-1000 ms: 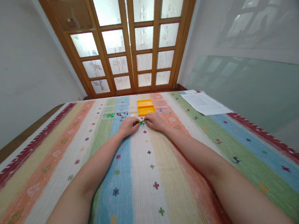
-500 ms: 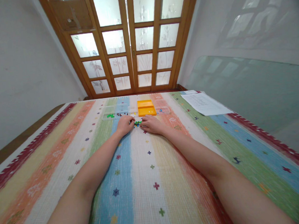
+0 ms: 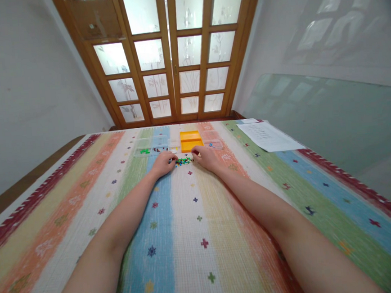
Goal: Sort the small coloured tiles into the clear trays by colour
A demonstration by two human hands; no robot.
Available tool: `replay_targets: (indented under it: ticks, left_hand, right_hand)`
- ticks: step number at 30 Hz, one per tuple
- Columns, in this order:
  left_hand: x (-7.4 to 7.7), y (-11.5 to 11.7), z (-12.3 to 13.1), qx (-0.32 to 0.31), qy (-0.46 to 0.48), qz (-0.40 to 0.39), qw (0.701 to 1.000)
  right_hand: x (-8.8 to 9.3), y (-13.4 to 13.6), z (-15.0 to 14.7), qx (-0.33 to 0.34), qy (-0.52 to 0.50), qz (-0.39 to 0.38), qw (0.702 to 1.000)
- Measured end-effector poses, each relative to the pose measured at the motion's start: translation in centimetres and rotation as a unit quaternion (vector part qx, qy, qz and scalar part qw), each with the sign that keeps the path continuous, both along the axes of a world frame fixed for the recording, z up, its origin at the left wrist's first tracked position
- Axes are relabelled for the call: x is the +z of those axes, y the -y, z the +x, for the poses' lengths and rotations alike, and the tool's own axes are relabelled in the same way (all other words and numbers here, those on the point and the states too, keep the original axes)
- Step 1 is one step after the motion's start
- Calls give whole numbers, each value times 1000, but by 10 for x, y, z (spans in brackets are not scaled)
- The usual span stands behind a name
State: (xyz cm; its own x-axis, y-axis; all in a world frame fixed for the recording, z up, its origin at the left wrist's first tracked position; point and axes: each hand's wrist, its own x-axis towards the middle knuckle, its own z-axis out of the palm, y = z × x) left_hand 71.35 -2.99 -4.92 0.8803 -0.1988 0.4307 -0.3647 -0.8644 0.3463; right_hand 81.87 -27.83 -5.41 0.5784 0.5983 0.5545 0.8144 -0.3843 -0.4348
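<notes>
A small pile of tiny mixed-colour pieces (image 3: 183,161), mostly green with some blue and yellow, lies on the striped cloth between my hands. My left hand (image 3: 164,164) rests at the pile's left side, its fingers curled together at the edge of the pieces. On the other side is my right hand (image 3: 207,158), thumb and fingers bent into a pinch by the pile's right end. Whatever either hand grips is too small or hidden to name. Just beyond the right fingertips stands an open yellow box (image 3: 191,143) with a raised lid.
Clear plastic boxes flank the yellow one: the left box (image 3: 138,153) holds green and dark red pieces, the right box (image 3: 218,145) a few blue ones. Printed paper sheets (image 3: 269,136) lie at the back right. The patterned tablecloth (image 3: 185,237) covers the table.
My right hand has shifted right and its fingers have drawn away from the left hand, uncovering more of the pile. My left hand has barely moved.
</notes>
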Motion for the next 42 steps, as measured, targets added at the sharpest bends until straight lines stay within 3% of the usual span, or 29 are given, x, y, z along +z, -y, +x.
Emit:
replay_targets:
  ticks: [5, 12, 23, 38, 42]
  left_hand:
    - [4, -1, -2, -35, -24, 14, 999]
    - [8, 1, -4, -39, -40, 16, 998]
    - [8, 3, -4, -34, -46, 25, 998]
    - [7, 4, -3, -49, -42, 34, 997]
    - [6, 7, -2, -21, -29, -1, 999]
  right_hand:
    - [-4, 10, 22, -87, -21, 76, 993]
    - [-11, 14, 32, -139, -58, 97, 984]
    - [-16, 10, 32, -134, -6, 18, 991]
    - [-17, 7, 28, -118, 15, -3, 993]
    - [-16, 7, 27, -116, 18, -9, 993]
